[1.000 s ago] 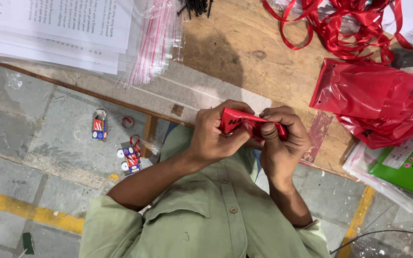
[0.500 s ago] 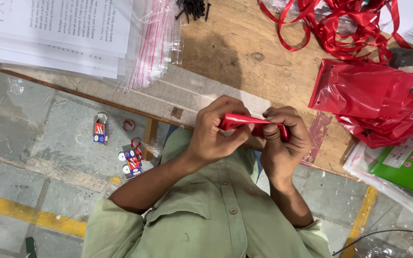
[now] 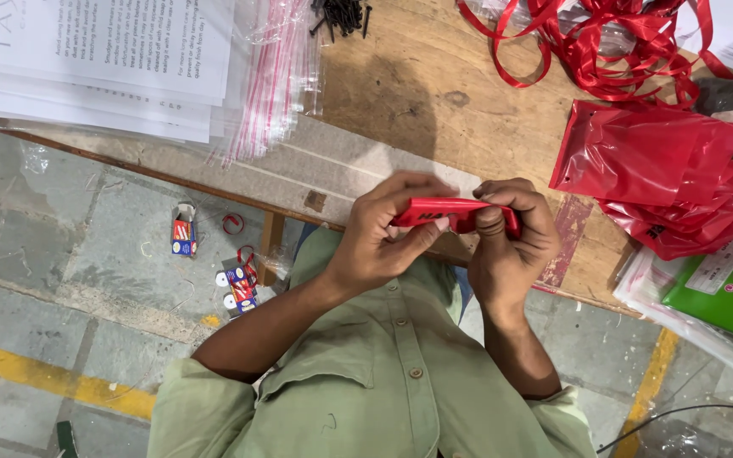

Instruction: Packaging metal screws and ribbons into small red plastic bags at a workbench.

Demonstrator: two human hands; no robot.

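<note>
The wooden table (image 3: 434,93) carried the bulk — a stack of printed sheets (image 3: 103,59) in clear sleeves, a pile of glossy red bags (image 3: 663,178) and a tangle of red ribbon (image 3: 604,42). At its near edge, above the green shirt, the left hand (image 3: 383,233) and the right hand (image 3: 511,237) both gripped a small red folded strip (image 3: 447,212) — shiny, flat, held level between thumbs and fingertips. Small cartons (image 3: 235,288) lay on the floor below.
</note>
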